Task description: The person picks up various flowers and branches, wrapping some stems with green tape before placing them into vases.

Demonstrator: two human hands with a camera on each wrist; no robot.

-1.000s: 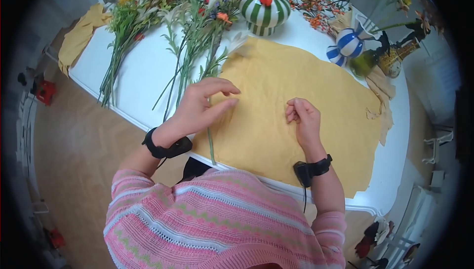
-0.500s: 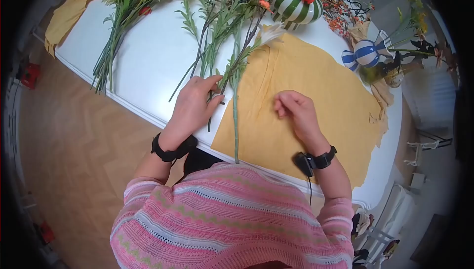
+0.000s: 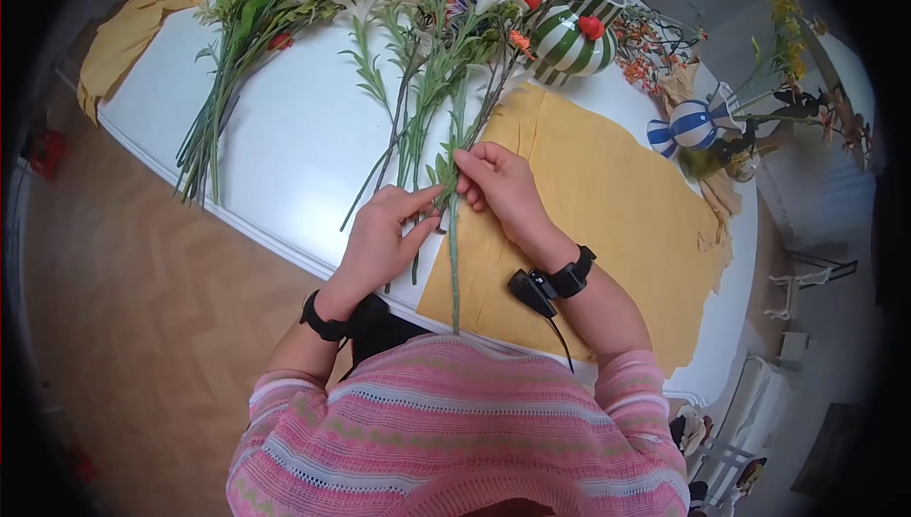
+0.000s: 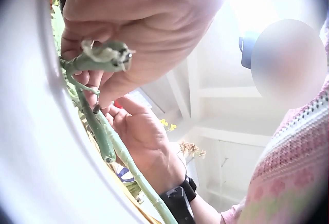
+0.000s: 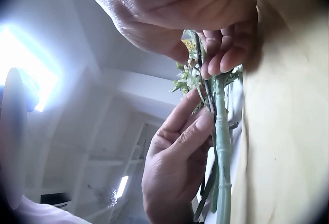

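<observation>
Centre frame, both hands are on one long pale green artificial flower stem [image 3: 454, 232], lying along the left edge of the mustard-yellow cloth [image 3: 607, 194] on the white table [image 3: 285, 138]. Left hand [image 3: 384, 232] pinches its leafy part; right hand [image 3: 498, 180] grips just above, fingers curled round it.

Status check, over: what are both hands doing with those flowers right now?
Left hand and right hand both pinching one green stem. Stem lies along edge of yellow cloth. Other loose stems crowd close alongside.
</observation>
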